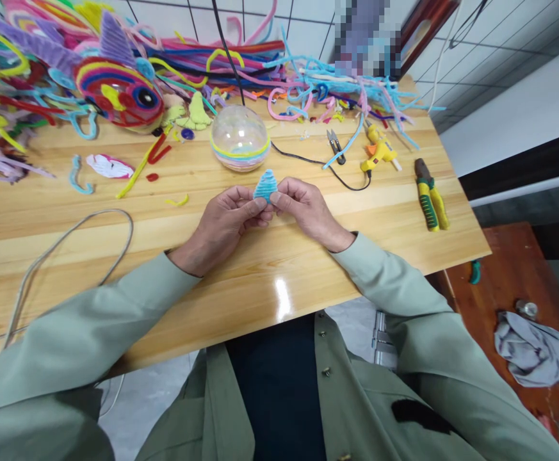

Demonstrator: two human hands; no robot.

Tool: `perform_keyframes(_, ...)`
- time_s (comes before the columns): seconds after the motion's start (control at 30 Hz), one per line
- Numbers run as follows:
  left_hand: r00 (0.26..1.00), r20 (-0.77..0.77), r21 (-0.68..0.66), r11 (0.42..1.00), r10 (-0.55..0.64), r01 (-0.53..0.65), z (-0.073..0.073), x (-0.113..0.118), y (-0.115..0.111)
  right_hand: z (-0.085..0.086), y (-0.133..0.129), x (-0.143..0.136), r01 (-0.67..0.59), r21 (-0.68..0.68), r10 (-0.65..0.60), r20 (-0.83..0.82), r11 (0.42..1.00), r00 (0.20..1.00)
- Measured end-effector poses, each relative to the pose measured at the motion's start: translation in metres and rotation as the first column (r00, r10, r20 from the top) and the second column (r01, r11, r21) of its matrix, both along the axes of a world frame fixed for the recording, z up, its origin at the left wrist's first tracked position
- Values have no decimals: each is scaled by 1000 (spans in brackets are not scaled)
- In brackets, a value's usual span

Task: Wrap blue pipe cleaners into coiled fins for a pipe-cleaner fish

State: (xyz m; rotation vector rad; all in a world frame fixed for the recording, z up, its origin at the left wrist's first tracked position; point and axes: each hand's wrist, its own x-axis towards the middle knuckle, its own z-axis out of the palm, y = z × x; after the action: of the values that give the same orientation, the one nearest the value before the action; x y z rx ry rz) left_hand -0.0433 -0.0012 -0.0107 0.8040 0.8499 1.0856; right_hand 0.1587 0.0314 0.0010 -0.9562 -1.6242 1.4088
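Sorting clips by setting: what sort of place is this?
Likely a craft workspace; home or workshop, I can't tell. The signs: heaps of colored fuzzy stems, a yellow glue gun, and a striped fish-like figure on the wooden table.

Beyond the held piece (265, 186), the globe (239, 136) stands on the tabletop (241, 291), with snips (333, 143), glue gun (380, 151) and pliers (424, 195) successively rightward.

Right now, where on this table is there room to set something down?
The table has bare patches between the right hand and the pliers, between the left hand and the white cable below the yellow scrap, and from the hands to the near edge. The back is crowded with fuzzy stems and a striped toy.
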Motion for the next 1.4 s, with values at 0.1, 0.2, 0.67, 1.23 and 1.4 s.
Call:
perform_keyframes(0.1,1000,0,-7,1000,27,-27,-1,2,-2,-1,-1,-2,10,-11,-10,-32,1000,999)
perform_keyframes(0.2,998,-3,-7,998,59,-59,-1,4,-3,-2,-2,-4,15,-3,-15,-61,1000,998)
perform_keyframes(0.67,1000,14,5,1000,-4,4,6,3,1,0,-2,-1,62,77,-65,36,995,997)
perform_keyframes(1.23,997,-62,64,997,50,-46,4,7,-7,-3,-7,-5,79,-33,-80,-35,996,996)
perform_keyframes(1.4,942,-290,240,966,169,-100,10,4,-7,-2,-3,-1,117,-22,-117,-6,993,993)
